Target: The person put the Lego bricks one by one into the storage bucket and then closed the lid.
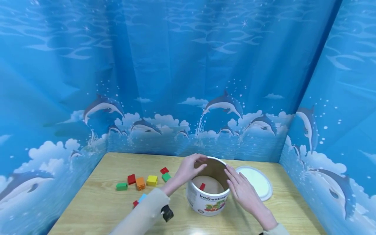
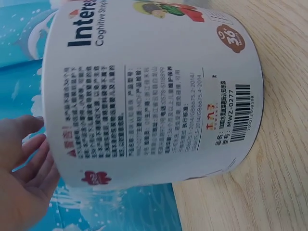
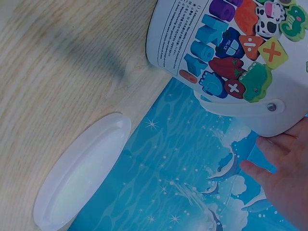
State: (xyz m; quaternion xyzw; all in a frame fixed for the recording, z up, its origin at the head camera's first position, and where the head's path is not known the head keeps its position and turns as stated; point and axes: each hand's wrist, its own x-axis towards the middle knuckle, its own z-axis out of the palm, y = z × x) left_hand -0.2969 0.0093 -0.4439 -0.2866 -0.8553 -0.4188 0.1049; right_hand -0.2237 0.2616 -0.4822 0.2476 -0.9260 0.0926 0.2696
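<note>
Two cream sleeves (image 1: 144, 212) reach in from the bottom edge of the head view, which cuts both off; a small black device (image 1: 167, 213) sits by the left cuff. One white round bucket (image 1: 192, 197) stands upright right of centre in the lower part of the frame. Its inside is brownish, its front carries a fruit picture and the lettering "Interestin", the rest hard to read; the right wrist view shows a white handle (image 3: 236, 109) fixed by a metal rivet. One red block (image 1: 202, 186) lies inside.

The left hand (image 1: 189, 168) is at the bucket's upper-left rim, thumb and fingers apart; whether it bears on the rim, I cannot tell. The right hand (image 1: 242, 187) lays nearly straight fingers along the right rim, clamped on nothing.

Left of the bucket lie eight blocks (image 1: 152, 180): three red, two green, one orange, one yellow, one light blue, the last partly hidden by the sleeve. At right is one white round lid (image 1: 258, 181), its near-left edge partly covered. Behind the pale wooden table (image 1: 97, 202) hangs a blue dolphin-print curtain (image 1: 176, 65), cut off above.
</note>
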